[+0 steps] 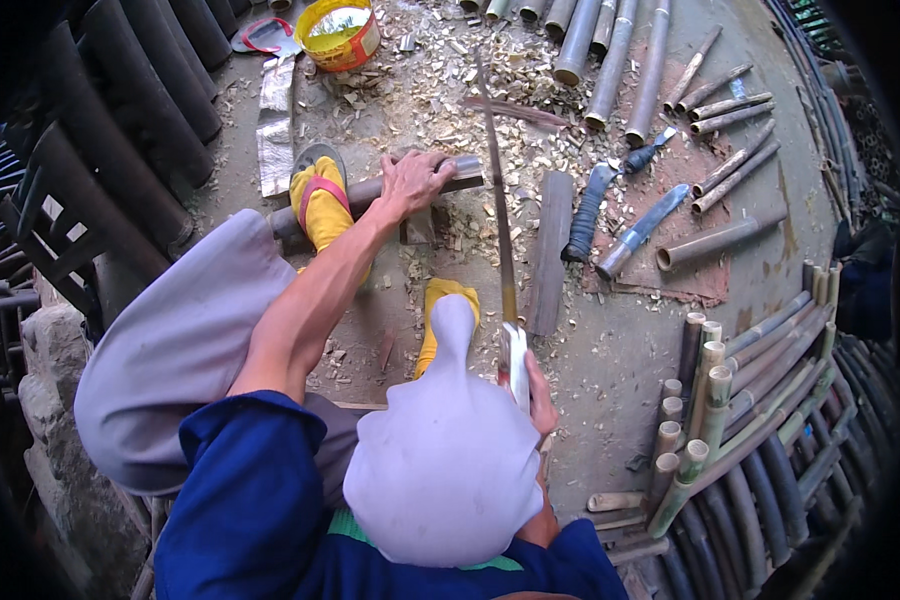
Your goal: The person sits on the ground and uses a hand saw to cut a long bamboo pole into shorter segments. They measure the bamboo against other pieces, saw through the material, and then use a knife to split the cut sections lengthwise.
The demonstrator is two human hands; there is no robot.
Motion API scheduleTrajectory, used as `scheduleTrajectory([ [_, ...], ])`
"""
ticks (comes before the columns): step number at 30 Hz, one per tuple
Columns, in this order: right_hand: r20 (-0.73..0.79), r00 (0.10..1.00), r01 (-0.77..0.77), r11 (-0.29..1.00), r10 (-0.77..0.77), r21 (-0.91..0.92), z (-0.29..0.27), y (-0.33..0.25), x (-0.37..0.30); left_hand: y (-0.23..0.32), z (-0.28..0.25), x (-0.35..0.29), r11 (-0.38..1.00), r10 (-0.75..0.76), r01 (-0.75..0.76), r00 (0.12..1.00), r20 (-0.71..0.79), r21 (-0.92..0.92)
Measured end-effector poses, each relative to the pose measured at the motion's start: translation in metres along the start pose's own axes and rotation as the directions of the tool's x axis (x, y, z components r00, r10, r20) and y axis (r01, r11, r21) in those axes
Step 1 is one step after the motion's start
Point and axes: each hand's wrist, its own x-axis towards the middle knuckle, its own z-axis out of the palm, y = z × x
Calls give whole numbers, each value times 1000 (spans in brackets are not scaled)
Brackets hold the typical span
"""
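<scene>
Bamboo pole (370, 190) under curled L hand (410, 180) fingers; R hand (538, 385) fist round saw (500, 230).

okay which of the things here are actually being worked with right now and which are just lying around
In use: left hand pressing down the dark bamboo pole; right hand gripping the long blade.

Lying about: yellow bucket; wrapped-handle knives; cut bamboo tubes; bamboo stack; shavings.

Your right hand (540, 390) is mostly hidden behind your knee (450, 450); grip on the saw (500, 230) handle can't be judged. Saw tip blurs into the shavings (420, 90). Yellow bucket (338, 35) cut off at the top edge.
</scene>
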Motion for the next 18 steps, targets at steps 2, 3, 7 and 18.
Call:
scheduleTrajectory([
  [2,35,997,67,998,-68,15,16,-2,21,-6,-2,-2,1000,-15,15,1000,-27,12],
  [3,41,994,96,995,-97,16,21,-1,27,-3,-2,0,1000,-10,11,999,-35,14],
  [7,100,993,70,996,-64,-61,21,-6,28,2,0,0,993,-35,40,998,-54,108],
  [18,84,996,29,999,-26,-35,57,-42,94,-4,10,0,990,15,11,984,-176,142],
])
